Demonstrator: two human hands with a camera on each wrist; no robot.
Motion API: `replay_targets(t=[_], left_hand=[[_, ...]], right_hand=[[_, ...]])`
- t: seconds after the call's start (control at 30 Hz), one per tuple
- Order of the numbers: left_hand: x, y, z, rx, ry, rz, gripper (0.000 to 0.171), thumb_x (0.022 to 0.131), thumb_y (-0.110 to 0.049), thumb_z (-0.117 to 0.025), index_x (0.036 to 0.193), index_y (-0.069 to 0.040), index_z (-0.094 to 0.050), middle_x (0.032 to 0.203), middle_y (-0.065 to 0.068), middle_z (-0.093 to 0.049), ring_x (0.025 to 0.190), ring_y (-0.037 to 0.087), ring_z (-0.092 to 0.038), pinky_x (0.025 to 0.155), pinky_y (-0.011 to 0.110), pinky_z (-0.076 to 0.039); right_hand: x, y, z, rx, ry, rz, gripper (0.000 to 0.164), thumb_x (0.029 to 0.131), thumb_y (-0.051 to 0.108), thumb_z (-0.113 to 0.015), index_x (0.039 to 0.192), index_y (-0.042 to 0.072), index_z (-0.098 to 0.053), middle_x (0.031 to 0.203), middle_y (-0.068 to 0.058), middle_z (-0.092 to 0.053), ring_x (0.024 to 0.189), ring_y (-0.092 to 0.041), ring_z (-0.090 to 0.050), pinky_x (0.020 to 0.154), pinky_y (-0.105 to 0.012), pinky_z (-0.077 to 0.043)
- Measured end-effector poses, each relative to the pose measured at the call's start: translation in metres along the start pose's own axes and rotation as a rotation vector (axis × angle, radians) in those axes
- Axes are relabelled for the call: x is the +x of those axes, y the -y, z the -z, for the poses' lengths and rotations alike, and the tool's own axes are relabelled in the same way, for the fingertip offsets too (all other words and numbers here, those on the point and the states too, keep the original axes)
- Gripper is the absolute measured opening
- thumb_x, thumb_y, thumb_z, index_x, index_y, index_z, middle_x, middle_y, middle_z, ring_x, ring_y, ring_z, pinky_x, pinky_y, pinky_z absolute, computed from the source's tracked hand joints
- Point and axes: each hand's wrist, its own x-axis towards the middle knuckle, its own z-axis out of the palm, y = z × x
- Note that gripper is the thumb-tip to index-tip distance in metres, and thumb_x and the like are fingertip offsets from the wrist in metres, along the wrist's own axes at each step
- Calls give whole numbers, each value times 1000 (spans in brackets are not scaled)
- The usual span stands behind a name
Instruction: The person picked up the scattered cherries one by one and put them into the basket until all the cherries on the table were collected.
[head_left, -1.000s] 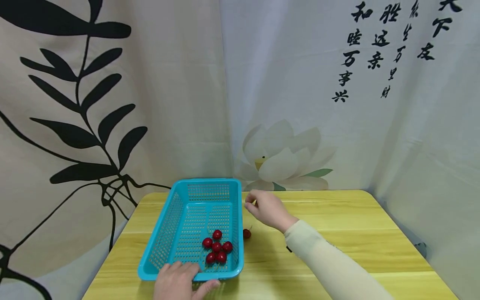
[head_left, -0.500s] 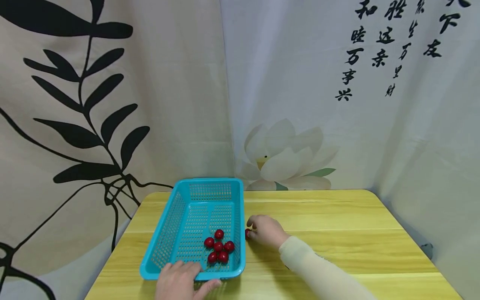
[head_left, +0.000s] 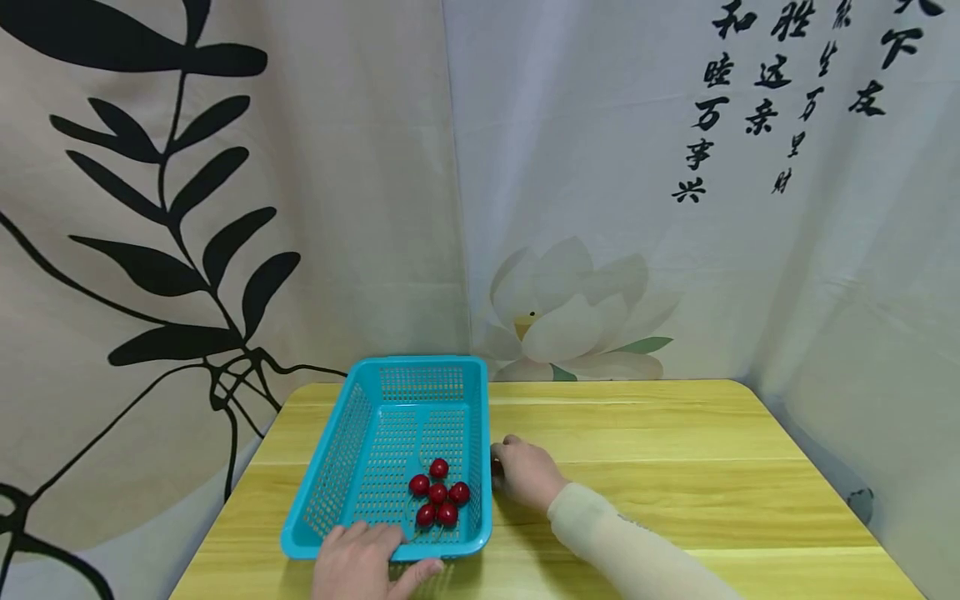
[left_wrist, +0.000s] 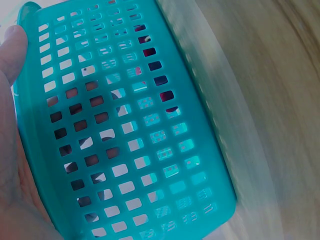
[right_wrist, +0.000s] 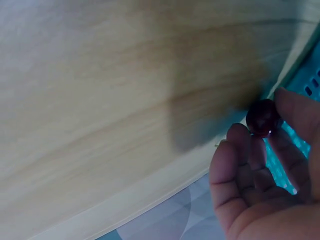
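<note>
A blue perforated plastic basket (head_left: 483, 417) stands on the table, with several red stemmed cherries (head_left: 437, 494) gathered near its front right corner. My left hand (head_left: 363, 560) grips the front rim, fingers over the edge inside and thumb outside. In the left wrist view, red shows through the holes of the basket wall (left_wrist: 120, 135). Just outside the right wall is my right hand (head_left: 528, 473). It pinches a single dark red cherry (right_wrist: 262, 118) between thumb and fingers, seen best in the right wrist view; from the head most of that cherry is hidden.
The wooden table (head_left: 675, 467) extends to the right of the basket. Behind it hangs a pale curtain (head_left: 360, 167) printed with black leaves, a lotus and writing. The basket's far end lies close to the table's back edge.
My right hand has come down and toward me from above the table to the loose cherry beside the basket, and now pinches it. The left hand keeps its grip.
</note>
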Motion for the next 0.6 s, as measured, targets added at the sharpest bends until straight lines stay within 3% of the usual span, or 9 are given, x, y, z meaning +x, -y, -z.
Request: replay_targets(t=[0.33,0.6], left_hand=[[-1,-1,0,4,14,-4,62,75,-88,-44,71,-29,-62,65,-15,-60,62,10,-52,61,34,-39],[0,-2,3,0,55,12,59,76,-87,-46,70,-30,-60,63,-17,-57,61,10,-49,62,34,-38]], right_hand=[[0,-5,5,11,-42,-1,18,80,23,-81,93,14,-71,78,2,-58,66,-12,-53,52,-30,-50],[18,-15,57,70,-81,-100,24,85,22,-77,106,12,-71,91,-2,-62,68,-13,-56,57,-32,-52]])
